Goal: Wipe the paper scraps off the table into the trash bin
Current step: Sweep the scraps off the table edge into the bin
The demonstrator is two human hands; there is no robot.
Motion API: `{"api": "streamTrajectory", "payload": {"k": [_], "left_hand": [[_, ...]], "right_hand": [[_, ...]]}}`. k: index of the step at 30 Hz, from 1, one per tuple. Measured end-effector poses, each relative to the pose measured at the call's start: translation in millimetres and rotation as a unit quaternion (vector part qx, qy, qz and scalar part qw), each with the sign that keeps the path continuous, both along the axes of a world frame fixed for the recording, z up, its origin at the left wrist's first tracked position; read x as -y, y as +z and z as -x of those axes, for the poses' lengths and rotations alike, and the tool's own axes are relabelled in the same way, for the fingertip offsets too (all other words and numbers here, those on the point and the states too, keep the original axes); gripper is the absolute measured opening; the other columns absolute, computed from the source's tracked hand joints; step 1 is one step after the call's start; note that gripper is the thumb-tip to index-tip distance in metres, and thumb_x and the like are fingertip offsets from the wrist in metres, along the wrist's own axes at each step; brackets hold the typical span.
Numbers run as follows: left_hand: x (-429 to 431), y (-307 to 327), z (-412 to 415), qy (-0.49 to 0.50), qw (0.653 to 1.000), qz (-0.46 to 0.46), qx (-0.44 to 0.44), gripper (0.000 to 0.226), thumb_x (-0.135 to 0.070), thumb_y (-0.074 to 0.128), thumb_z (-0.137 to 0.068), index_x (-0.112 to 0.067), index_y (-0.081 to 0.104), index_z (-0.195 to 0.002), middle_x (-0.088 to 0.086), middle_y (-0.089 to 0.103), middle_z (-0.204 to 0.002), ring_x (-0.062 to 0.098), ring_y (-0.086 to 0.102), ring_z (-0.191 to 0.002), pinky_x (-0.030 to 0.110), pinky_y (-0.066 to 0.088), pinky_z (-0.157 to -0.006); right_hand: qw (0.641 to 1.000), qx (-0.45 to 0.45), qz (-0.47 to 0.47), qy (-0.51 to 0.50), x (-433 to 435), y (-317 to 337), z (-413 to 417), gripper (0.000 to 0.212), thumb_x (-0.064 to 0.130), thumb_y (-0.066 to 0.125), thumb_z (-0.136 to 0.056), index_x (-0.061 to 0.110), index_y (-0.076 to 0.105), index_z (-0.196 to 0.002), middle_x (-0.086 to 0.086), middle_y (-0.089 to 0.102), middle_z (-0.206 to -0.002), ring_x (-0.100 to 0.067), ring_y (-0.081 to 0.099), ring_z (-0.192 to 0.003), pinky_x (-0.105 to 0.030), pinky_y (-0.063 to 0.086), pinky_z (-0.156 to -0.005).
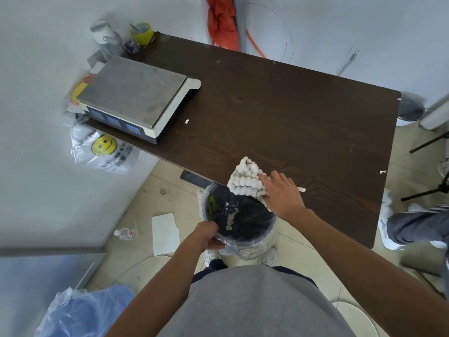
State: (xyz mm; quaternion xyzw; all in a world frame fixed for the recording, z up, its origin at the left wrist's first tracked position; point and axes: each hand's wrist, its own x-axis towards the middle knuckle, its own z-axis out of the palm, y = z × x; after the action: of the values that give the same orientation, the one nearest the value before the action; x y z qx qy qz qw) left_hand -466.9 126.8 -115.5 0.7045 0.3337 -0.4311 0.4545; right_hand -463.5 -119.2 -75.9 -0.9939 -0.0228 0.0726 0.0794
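Observation:
A dark wooden table (291,105) fills the middle of the view. My right hand (281,193) presses a white fluffy cloth (246,178) at the table's near edge, and the cloth hangs over the rim of the trash bin (252,249). The bin, lined with a clear bag, stands just below that edge with white paper scraps (230,217) lying inside on dark contents. My left hand (209,235) grips the bin's near rim and bag. Small white scraps lie on the table: one scrap (186,121) near the scale, another scrap (382,171) at the right edge.
A weighing scale (136,93) occupies the table's left end, with a yellow tape roll (142,32) and a white bottle (104,35) behind it. On the floor lie a white sheet (165,232), a plastic bottle (126,233) and a smiley bag (104,144). Another person's leg (418,224) stands at right.

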Motion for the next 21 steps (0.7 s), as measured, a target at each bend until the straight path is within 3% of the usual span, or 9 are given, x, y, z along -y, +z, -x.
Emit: {"api": "streamTrajectory", "payload": {"k": [14, 21], "left_hand": [[2.1, 2.3, 1.3, -0.002, 1.000, -0.010, -0.002, 0.021, -0.003, 0.044, -0.098, -0.001, 0.046, -0.118, 0.022, 0.064, -0.094, 0.030, 0.071, -0.052, 0.034, 0.059, -0.049], [3.2, -0.3, 3.5, 0.007, 1.000, -0.009, -0.005, 0.024, -0.002, 0.044, -0.097, 0.000, 0.045, -0.121, 0.024, 0.062, -0.098, 0.031, 0.071, -0.051, 0.033, 0.057, -0.045]], "right_hand": [[0.991, 0.026, -0.073, -0.111, 29.2, 16.6, -16.5, 0.052, 0.033, 0.065, -0.086, 0.015, 0.050, -0.133, -0.009, 0.057, -0.108, -0.030, 0.058, -0.095, -0.044, 0.048, -0.082], [0.993, 0.006, -0.058, -0.104, 29.5, 14.8, -18.2, 0.075, 0.048, 0.068, -0.084, 0.016, 0.036, -0.144, -0.010, 0.052, -0.124, -0.029, 0.053, -0.111, -0.044, 0.045, -0.093]]}}
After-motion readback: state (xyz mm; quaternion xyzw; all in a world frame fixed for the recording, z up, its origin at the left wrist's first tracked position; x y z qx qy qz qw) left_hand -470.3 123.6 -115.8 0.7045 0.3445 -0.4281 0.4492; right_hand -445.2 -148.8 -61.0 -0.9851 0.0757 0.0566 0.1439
